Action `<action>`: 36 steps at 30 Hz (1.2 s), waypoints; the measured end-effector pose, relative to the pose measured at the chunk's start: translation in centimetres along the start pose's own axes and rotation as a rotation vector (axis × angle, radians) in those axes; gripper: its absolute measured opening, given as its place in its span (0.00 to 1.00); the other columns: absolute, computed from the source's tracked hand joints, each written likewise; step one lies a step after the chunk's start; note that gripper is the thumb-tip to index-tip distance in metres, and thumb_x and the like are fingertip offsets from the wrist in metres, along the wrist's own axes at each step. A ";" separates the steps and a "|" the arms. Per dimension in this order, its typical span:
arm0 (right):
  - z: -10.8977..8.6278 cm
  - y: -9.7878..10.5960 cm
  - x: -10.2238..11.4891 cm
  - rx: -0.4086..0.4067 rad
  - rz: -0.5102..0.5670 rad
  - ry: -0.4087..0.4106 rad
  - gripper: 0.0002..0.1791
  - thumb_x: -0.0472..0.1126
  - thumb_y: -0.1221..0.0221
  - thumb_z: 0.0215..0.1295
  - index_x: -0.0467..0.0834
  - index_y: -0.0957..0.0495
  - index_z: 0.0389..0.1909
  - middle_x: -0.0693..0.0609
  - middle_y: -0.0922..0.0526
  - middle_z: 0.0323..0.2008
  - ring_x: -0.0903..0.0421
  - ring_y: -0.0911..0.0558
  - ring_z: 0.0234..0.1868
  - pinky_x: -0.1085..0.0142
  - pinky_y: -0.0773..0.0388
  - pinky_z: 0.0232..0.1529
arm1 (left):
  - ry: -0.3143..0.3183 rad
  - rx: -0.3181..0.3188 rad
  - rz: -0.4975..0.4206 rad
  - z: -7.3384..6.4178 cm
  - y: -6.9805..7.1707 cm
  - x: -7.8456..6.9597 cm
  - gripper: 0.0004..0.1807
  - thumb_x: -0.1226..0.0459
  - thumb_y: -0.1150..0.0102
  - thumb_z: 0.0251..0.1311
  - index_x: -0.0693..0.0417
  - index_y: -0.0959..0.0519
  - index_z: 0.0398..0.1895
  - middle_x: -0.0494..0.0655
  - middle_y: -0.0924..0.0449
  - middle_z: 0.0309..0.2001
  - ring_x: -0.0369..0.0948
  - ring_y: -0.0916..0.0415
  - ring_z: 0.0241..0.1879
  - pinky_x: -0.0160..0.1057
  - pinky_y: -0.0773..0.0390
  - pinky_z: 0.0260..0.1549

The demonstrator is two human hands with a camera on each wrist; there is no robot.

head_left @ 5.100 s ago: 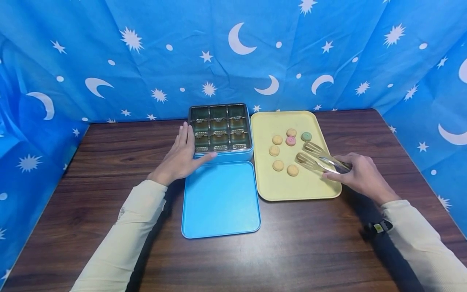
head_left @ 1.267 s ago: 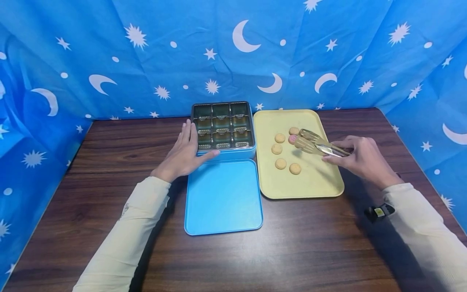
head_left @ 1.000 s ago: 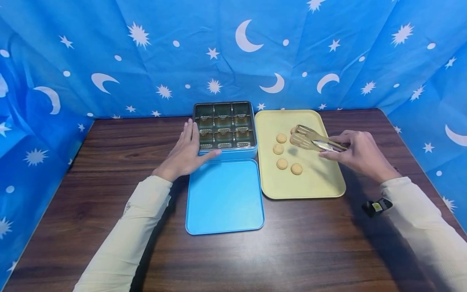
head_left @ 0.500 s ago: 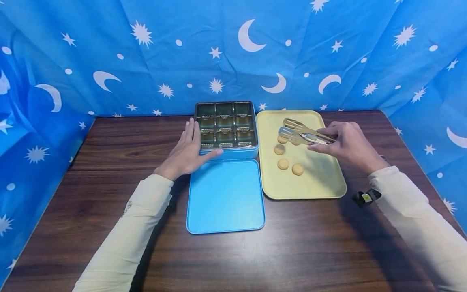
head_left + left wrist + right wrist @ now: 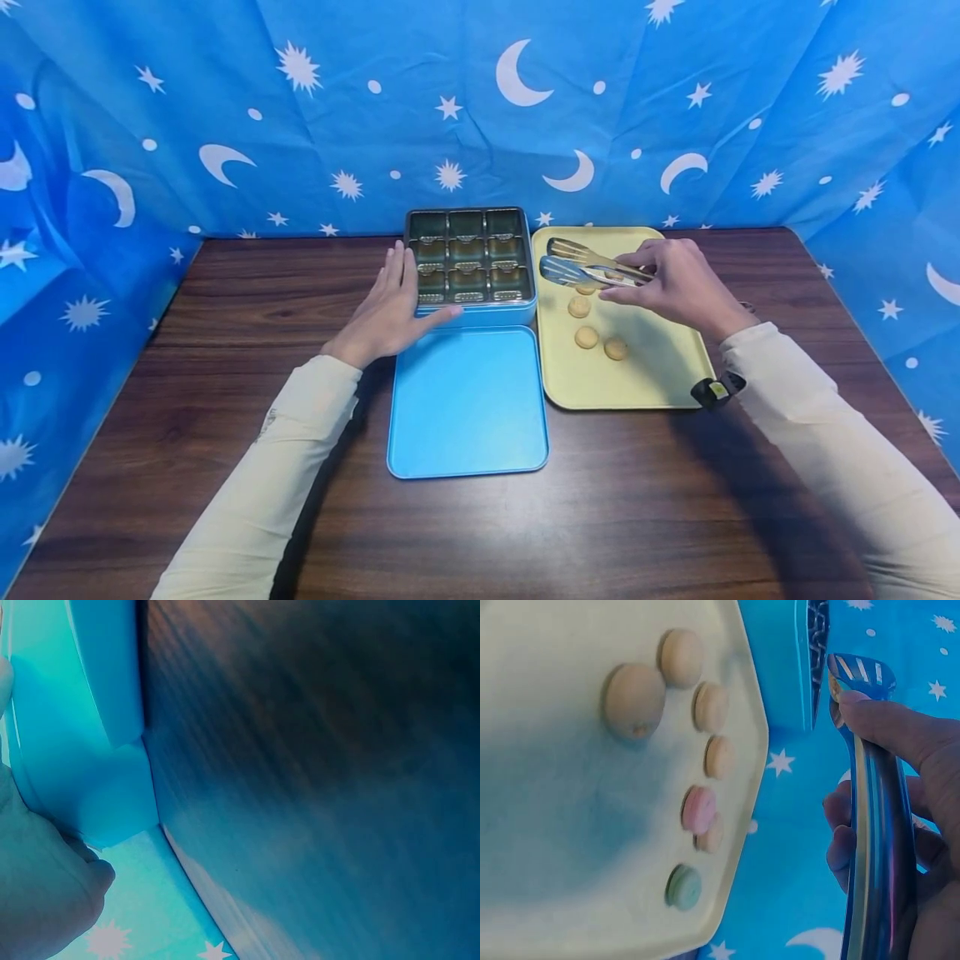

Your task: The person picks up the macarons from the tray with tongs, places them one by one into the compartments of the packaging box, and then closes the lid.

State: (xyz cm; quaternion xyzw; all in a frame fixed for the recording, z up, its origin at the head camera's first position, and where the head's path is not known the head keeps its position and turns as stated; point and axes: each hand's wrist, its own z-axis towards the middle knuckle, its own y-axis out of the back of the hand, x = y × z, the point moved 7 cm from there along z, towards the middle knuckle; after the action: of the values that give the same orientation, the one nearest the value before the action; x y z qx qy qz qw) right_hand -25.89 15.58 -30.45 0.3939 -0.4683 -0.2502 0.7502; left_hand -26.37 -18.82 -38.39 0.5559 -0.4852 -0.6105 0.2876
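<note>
My right hand (image 5: 675, 283) holds a pair of golden metal tongs (image 5: 877, 847) by the handles. In the head view the slotted tips hover over the yellow tray's back left, close to the blue tin. I cannot tell whether anything sits between the tips. On the tray (image 5: 562, 383) lie several beige macarons (image 5: 587, 337); the right wrist view also shows a pink macaron (image 5: 698, 810) and a green macaron (image 5: 684, 886). My left hand (image 5: 382, 308) rests with straight fingers along the left side of the blue tin (image 5: 495, 314), thumb at its front.
A dark divided insert (image 5: 467, 250) with square compartments fills the tin. In front of it lies a flat blue lid (image 5: 468, 408). A blue curtain (image 5: 345, 100) with moons and stars borders the wooden table (image 5: 600, 517) at the back and sides.
My right hand has moved the tongs up and left, from over the tray's right half toward the tin. The left hand stays at the tin. The view has shifted slightly.
</note>
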 end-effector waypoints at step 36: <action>2.1 -3.8 2.0 0.128 0.079 -0.059 0.30 0.47 0.22 0.52 0.34 0.15 0.53 0.43 0.13 0.40 0.51 0.26 0.31 0.62 0.33 0.27 | 0.019 0.001 0.025 0.0 0.0 -0.1 0.68 0.22 0.59 0.59 0.61 0.75 0.79 0.56 0.83 0.80 0.51 0.82 0.79 0.52 0.66 0.76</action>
State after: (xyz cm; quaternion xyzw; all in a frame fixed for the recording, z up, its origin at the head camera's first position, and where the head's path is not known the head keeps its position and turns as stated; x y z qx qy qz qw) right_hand -26.95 11.13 -32.05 0.4148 -0.5205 -0.2012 0.7187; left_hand -26.38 -18.77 -38.33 0.5556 -0.4899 -0.6013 0.2996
